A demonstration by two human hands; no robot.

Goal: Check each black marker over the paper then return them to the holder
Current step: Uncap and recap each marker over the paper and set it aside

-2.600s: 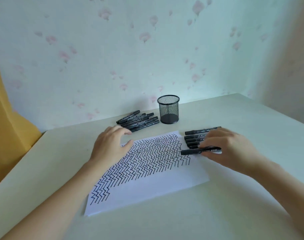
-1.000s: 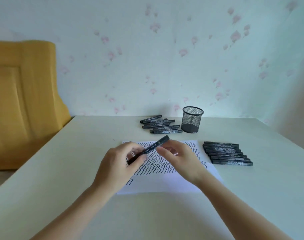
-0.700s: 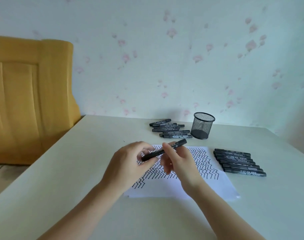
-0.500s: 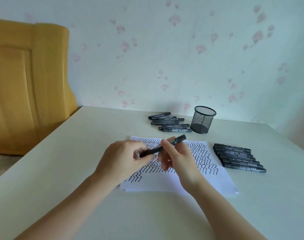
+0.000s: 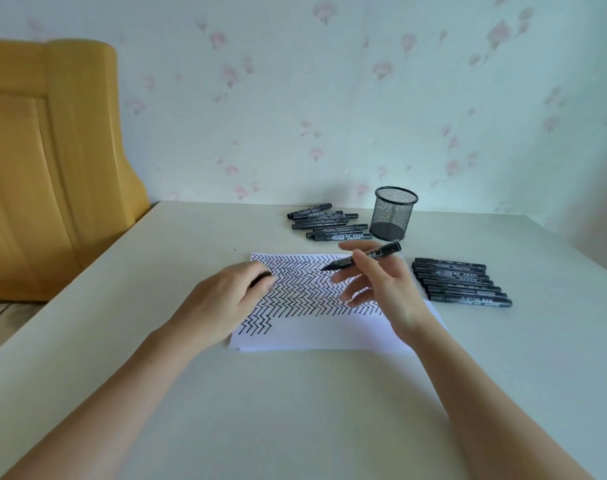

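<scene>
Above the white sheet of paper (image 5: 329, 332) covered in rows of black zigzag strokes, the right hand (image 5: 381, 289) pinches an uncapped slim black plastic marker (image 5: 362, 259) between thumb and forefinger, its other fingers spread loose, the tip aimed left and slightly down, clear of the sheet. Left of that tip, the left hand (image 5: 226, 301) rests knuckles-up on the paper's edge, curled closed on a small dark piece (image 5: 260, 279), seemingly the cap, mostly hidden by the fingers. Just right of the right hand, a tidy row of matching smooth black markers (image 5: 463, 284) lies side by side on the matte cream tabletop (image 5: 295, 410). Beyond the right hand's fingertips stands the round black wire-mesh holder (image 5: 394, 213), upright and see-through, and to the holder's left lies a second, looser cluster of black markers (image 5: 328, 226). Far off beyond the left hand, a glossy yellow-orange wooden panel (image 5: 49, 161) leans by the pale wallpaper with faint pink flowers (image 5: 329, 98).
</scene>
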